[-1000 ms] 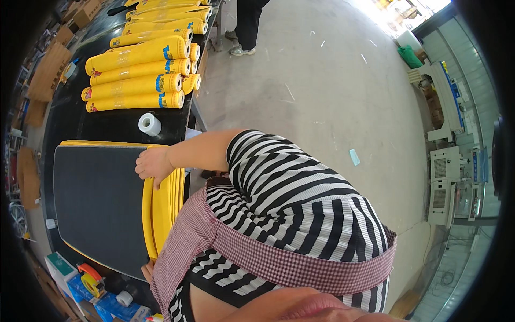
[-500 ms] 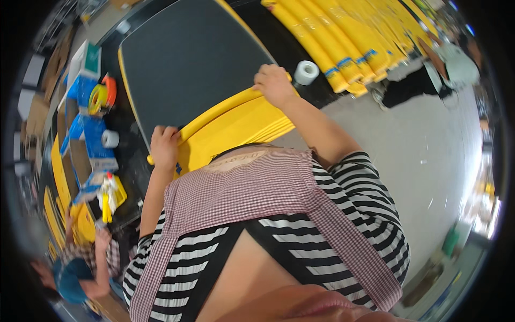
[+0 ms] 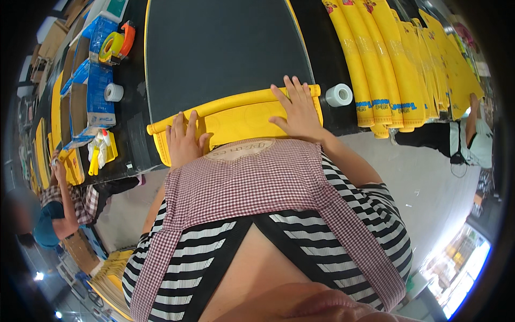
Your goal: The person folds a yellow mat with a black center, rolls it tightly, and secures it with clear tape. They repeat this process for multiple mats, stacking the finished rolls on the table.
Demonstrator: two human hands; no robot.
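Hands lay flat on a yellow sheet [image 3: 241, 121] at the near edge of the bench [image 3: 134, 134]. That sheet's far side was rolled into a tight tube running along the near edge of a black mat [image 3: 225, 48], which covered the middle of the bench. The left hand [image 3: 184, 140] pressed down near the tube's left end, fingers spread and pointing away from the body, gripping nothing, only resting palm-down on the yellow sheet. The right hand [image 3: 299, 110] lay likewise open near the tube's right end, its fingertips reaching over the roll, closed on nothing.

Just beyond the right hand, toward the right edge of the bench, stood a white tape roll [image 3: 339, 95]. Past it, finished yellow rolls [image 3: 386, 64] with blue bands lay side by side across the right end of the bench. Along the left edge sat a second white tape roll [image 3: 113, 92], blue cartons [image 3: 99, 91] and a tape dispenser [image 3: 119, 43] with a yellow reel and orange handle. A co-worker in a checked shirt [image 3: 70, 206] stood at the left, off the bench's near-left corner.
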